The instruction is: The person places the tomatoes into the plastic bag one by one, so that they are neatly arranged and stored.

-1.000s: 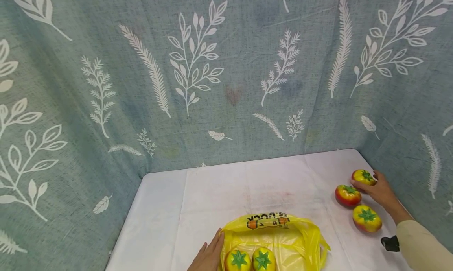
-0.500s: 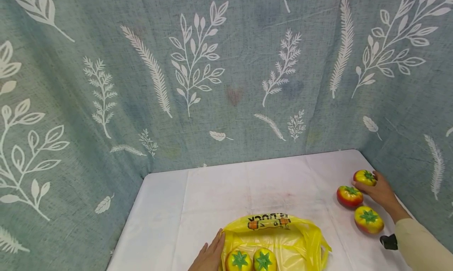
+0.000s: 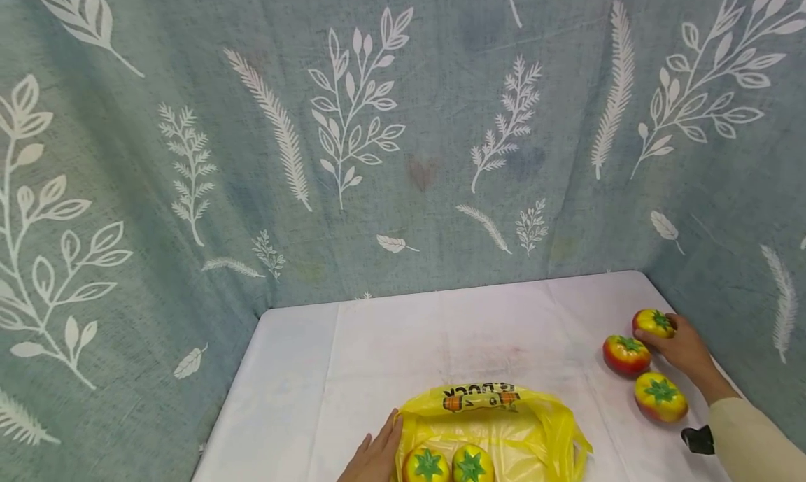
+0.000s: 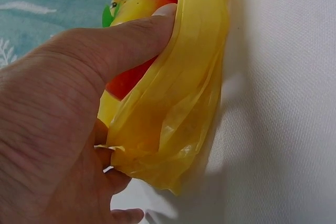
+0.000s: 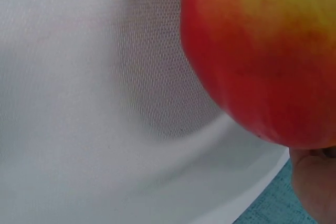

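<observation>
In the head view, my left hand (image 3: 376, 452) is at the left side of a yellow plastic bag (image 3: 554, 440). The left wrist view shows its thumb inside the bag's wall and its fingers outside, pinching the plastic. Two yellow tomato-like fruits with green star tops, a left one (image 3: 426, 464) and a right one (image 3: 473, 464), lie in the bag. At the far right, my right hand (image 3: 683, 345) grips a red-yellow tomato-like fruit (image 3: 652, 322) between thumb and fingers. A large red-yellow fruit (image 5: 268, 56) fills the right wrist view's upper right, a fingertip at its lower edge.
Two more such fruits lie near the right hand: a redder one (image 3: 626, 356) and a yellower one (image 3: 661, 397) below the forearm's inner side. A white cloth covers the table (image 3: 378, 349). A teal leaf-patterned curtain (image 3: 441, 139) stands behind and along both sides.
The right hand's fingers have drawn in closer on the far fruit. The head view has shifted slightly. The left hand keeps its place on the bag.
</observation>
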`<state>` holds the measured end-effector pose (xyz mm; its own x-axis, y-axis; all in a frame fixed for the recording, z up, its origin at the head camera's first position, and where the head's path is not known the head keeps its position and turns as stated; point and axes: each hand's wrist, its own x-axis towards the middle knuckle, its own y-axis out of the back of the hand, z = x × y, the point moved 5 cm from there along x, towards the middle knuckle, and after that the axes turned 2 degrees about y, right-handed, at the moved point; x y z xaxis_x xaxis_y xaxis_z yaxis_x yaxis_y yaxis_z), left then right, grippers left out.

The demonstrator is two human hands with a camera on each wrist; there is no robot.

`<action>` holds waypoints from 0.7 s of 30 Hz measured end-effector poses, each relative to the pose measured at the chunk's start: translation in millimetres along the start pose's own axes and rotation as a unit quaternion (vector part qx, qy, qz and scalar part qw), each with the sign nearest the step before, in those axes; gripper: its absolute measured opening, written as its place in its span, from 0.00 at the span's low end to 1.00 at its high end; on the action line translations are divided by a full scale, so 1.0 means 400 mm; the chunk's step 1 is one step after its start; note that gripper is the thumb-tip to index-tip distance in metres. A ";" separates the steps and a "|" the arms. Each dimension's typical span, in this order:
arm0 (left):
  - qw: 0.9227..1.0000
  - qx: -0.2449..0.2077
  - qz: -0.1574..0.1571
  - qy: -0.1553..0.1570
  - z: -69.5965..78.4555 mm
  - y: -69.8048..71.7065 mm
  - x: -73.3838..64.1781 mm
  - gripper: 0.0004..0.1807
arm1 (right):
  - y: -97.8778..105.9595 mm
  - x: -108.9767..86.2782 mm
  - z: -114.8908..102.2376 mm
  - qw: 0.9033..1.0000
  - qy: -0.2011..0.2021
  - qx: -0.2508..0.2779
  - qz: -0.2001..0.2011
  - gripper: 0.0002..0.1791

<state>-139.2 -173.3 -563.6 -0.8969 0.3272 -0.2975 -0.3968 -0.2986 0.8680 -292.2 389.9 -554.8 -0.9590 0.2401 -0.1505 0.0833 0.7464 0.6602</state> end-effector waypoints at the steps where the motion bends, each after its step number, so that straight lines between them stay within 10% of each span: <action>1: 1.000 0.000 -0.001 -0.001 0.001 -0.001 0.000 0.64 | 0.002 -0.003 0.001 1.000 0.000 0.000 0.001 0.59; 9: 1.000 0.011 0.006 -0.010 0.003 0.008 -0.006 0.64 | 0.011 -0.004 -0.035 0.999 0.026 0.015 0.018 0.60; 14: 1.000 0.004 0.005 -0.010 -0.004 0.006 -0.005 0.63 | -0.016 0.077 0.014 0.996 0.071 -0.005 0.053 0.62; 21: 1.000 0.008 0.005 -0.017 0.007 0.005 -0.005 0.62 | -0.019 0.001 -0.095 0.993 0.105 0.002 0.050 0.53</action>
<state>-137.7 -171.9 -560.1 -0.8938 0.3545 -0.2748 -0.3838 -0.2878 0.8774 -303.4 360.6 -531.7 -0.9811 0.1794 0.0728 0.1821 0.7272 0.6618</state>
